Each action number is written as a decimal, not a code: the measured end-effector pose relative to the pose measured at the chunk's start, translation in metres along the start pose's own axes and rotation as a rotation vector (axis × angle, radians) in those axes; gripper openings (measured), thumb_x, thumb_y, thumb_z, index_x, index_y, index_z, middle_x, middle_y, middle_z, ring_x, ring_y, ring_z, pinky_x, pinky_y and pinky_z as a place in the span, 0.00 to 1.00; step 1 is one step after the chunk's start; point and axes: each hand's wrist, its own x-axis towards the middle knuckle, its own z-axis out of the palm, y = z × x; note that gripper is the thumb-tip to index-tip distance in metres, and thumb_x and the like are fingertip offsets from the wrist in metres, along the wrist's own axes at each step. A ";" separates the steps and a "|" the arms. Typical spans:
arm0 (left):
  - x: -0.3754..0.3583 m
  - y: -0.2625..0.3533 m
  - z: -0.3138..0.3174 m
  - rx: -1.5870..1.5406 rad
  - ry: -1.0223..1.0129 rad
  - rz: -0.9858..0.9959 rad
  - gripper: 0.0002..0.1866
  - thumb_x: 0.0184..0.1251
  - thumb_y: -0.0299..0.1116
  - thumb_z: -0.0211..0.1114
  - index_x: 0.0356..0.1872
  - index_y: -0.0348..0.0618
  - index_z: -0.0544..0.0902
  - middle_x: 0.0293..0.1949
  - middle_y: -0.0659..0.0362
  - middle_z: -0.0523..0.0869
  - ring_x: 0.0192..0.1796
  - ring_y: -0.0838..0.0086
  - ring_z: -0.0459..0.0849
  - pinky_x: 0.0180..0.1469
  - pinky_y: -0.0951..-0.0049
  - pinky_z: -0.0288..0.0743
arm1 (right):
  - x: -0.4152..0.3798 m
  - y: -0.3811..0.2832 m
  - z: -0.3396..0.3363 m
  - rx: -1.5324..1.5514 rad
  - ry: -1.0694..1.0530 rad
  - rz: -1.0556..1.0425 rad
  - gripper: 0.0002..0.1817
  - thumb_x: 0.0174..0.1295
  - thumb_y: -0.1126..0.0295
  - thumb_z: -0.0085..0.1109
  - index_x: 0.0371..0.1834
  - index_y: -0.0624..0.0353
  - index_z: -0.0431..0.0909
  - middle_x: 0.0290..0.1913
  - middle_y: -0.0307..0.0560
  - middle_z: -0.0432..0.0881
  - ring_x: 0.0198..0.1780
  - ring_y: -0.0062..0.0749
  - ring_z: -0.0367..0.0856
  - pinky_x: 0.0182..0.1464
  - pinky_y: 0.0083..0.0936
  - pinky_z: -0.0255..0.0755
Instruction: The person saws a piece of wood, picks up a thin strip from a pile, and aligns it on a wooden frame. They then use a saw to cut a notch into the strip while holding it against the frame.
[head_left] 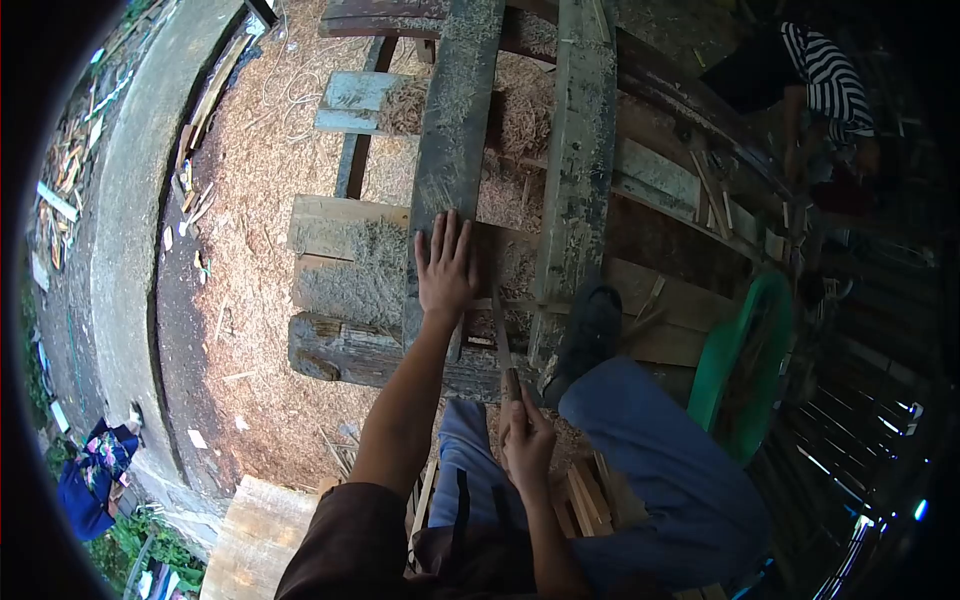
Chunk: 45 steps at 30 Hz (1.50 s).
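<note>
- The left hand lies flat, palm down, fingers spread wide, on a dark plank. The left arm reaches straight forward to it.
- The plank runs lengthwise over pale cross boards and a log; the hand presses near its near end.
- The right hand is closed round the handle of a saw, the elbow bent close to the body.
- The blade stands just beside the left hand, at the plank's right edge.
- A shoe is braced on a second plank to the right.
- Sawdust covers the ground.
- Another person in a striped sleeve is at the far right.
</note>
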 end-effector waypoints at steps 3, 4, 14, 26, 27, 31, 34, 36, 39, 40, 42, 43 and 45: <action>-0.004 0.001 -0.001 0.014 -0.021 -0.011 0.32 0.79 0.44 0.55 0.82 0.55 0.66 0.86 0.58 0.59 0.89 0.65 0.50 0.88 0.45 0.35 | 0.012 -0.017 -0.008 -0.056 -0.031 -0.099 0.25 0.83 0.61 0.54 0.73 0.70 0.76 0.42 0.56 0.90 0.37 0.23 0.83 0.40 0.25 0.76; -0.002 0.002 -0.001 0.041 -0.027 -0.018 0.31 0.80 0.45 0.53 0.82 0.56 0.67 0.86 0.59 0.58 0.89 0.67 0.50 0.88 0.45 0.34 | 0.018 -0.015 -0.002 -0.058 -0.036 -0.102 0.25 0.83 0.61 0.54 0.73 0.70 0.76 0.42 0.56 0.90 0.37 0.23 0.83 0.40 0.25 0.76; 0.000 0.002 -0.003 0.022 -0.014 -0.009 0.33 0.78 0.44 0.56 0.82 0.54 0.66 0.86 0.57 0.59 0.89 0.64 0.51 0.88 0.45 0.34 | 0.041 0.045 0.032 0.012 -0.005 -0.128 0.27 0.84 0.58 0.52 0.77 0.66 0.73 0.38 0.45 0.82 0.31 0.22 0.77 0.33 0.26 0.71; 0.001 0.002 -0.003 0.012 -0.051 -0.023 0.33 0.79 0.44 0.55 0.82 0.54 0.66 0.86 0.56 0.59 0.89 0.63 0.50 0.88 0.45 0.35 | 0.025 0.043 0.048 -0.024 0.077 -0.096 0.27 0.85 0.59 0.50 0.78 0.66 0.72 0.34 0.36 0.81 0.30 0.13 0.73 0.33 0.20 0.72; -0.001 0.000 -0.004 0.013 -0.054 -0.028 0.33 0.79 0.44 0.55 0.82 0.54 0.66 0.86 0.56 0.59 0.89 0.63 0.50 0.88 0.45 0.35 | 0.027 0.043 0.047 -0.002 0.062 -0.102 0.27 0.85 0.59 0.51 0.78 0.65 0.72 0.33 0.34 0.79 0.29 0.12 0.71 0.30 0.19 0.69; 0.004 0.002 -0.003 -0.010 -0.012 -0.017 0.32 0.79 0.44 0.56 0.82 0.53 0.67 0.86 0.56 0.60 0.88 0.63 0.51 0.88 0.45 0.36 | 0.029 0.012 0.009 -0.015 -0.080 0.071 0.27 0.84 0.59 0.53 0.76 0.66 0.73 0.35 0.47 0.87 0.32 0.19 0.79 0.35 0.23 0.72; -0.002 0.002 -0.004 -0.024 -0.012 -0.014 0.32 0.79 0.44 0.56 0.81 0.53 0.68 0.85 0.56 0.61 0.88 0.64 0.52 0.88 0.45 0.36 | 0.025 -0.001 0.012 0.035 -0.076 0.077 0.27 0.84 0.58 0.53 0.76 0.65 0.74 0.31 0.41 0.82 0.32 0.17 0.75 0.34 0.23 0.70; -0.001 -0.001 -0.004 -0.027 0.002 -0.017 0.32 0.79 0.44 0.56 0.81 0.53 0.68 0.85 0.56 0.61 0.88 0.64 0.53 0.88 0.46 0.36 | 0.025 0.006 0.018 0.054 -0.057 0.052 0.27 0.84 0.58 0.53 0.77 0.65 0.74 0.31 0.40 0.82 0.32 0.17 0.75 0.34 0.23 0.70; 0.000 0.000 0.001 -0.042 0.045 0.001 0.31 0.79 0.45 0.57 0.80 0.53 0.70 0.85 0.56 0.62 0.88 0.63 0.55 0.87 0.46 0.37 | 0.028 0.009 0.023 0.027 -0.019 -0.010 0.27 0.84 0.58 0.52 0.77 0.65 0.74 0.30 0.39 0.80 0.31 0.18 0.74 0.34 0.23 0.70; 0.000 0.000 0.000 -0.038 0.046 -0.007 0.30 0.78 0.45 0.57 0.79 0.52 0.71 0.84 0.56 0.63 0.87 0.63 0.55 0.87 0.45 0.37 | 0.029 0.010 0.021 -0.017 -0.007 -0.045 0.27 0.84 0.58 0.52 0.77 0.65 0.74 0.29 0.38 0.80 0.31 0.18 0.74 0.34 0.24 0.70; 0.000 0.002 -0.001 -0.041 0.056 -0.015 0.30 0.78 0.45 0.58 0.78 0.52 0.72 0.84 0.55 0.63 0.87 0.63 0.55 0.87 0.45 0.37 | 0.032 0.019 0.019 -0.030 -0.019 -0.051 0.27 0.84 0.57 0.53 0.77 0.64 0.74 0.34 0.42 0.83 0.28 0.15 0.74 0.29 0.22 0.69; -0.001 0.002 -0.002 -0.069 0.077 -0.003 0.29 0.77 0.45 0.59 0.77 0.53 0.73 0.84 0.55 0.64 0.87 0.63 0.55 0.87 0.45 0.37 | 0.033 0.024 0.020 -0.032 -0.039 -0.051 0.28 0.84 0.56 0.53 0.77 0.64 0.74 0.40 0.45 0.87 0.25 0.11 0.73 0.24 0.20 0.67; -0.006 -0.004 -0.006 -0.091 0.109 0.010 0.29 0.77 0.44 0.61 0.76 0.53 0.74 0.84 0.54 0.64 0.87 0.63 0.56 0.87 0.44 0.37 | 0.034 0.041 0.023 -0.018 -0.005 -0.126 0.27 0.84 0.57 0.54 0.76 0.64 0.74 0.43 0.48 0.89 0.25 0.11 0.74 0.25 0.20 0.68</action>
